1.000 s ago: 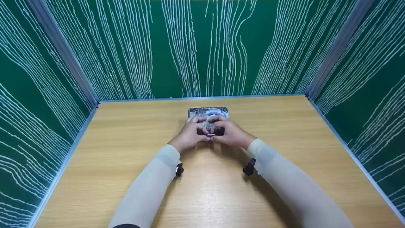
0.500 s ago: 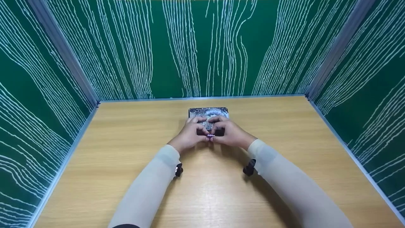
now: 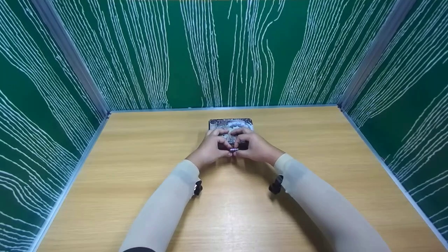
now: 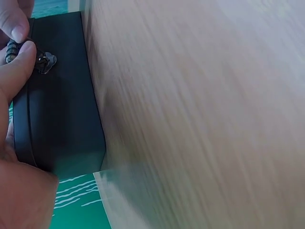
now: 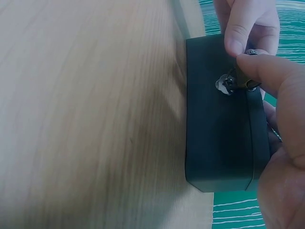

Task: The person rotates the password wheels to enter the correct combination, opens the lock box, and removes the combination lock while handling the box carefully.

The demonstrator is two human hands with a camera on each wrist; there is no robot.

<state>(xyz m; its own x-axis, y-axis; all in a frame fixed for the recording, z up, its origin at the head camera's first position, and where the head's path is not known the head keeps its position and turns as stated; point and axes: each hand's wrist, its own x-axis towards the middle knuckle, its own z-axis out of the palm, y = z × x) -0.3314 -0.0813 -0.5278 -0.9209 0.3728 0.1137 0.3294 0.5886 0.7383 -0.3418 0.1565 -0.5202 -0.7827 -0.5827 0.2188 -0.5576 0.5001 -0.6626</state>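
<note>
A dark box (image 4: 62, 114) with a lid patterned in grey and pale blue (image 3: 239, 124) stands on the table. On its front is a metal clasp (image 5: 226, 85), and at it hangs a small combination padlock (image 4: 12, 50) with ridged dials. My left hand (image 3: 210, 147) pinches one end of the padlock, its thumb in front and upper fingers over the lid. From the other side my right hand (image 3: 259, 148) pinches the padlock too, its upper fingers likewise over the lid. The dials' digits are too small to read, and the fingertips hide part of the lock.
The wooden table (image 3: 231, 210) stretches around the box. Green panels (image 3: 182, 52) with wavy white lines enclose it at the back and both sides, with grey posts (image 3: 364, 52) at the corners. Each wrist carries a small black device (image 3: 276, 184).
The padlock shifts very slightly between the fingertips. Both hands and the box stay in nearly the same place.
</note>
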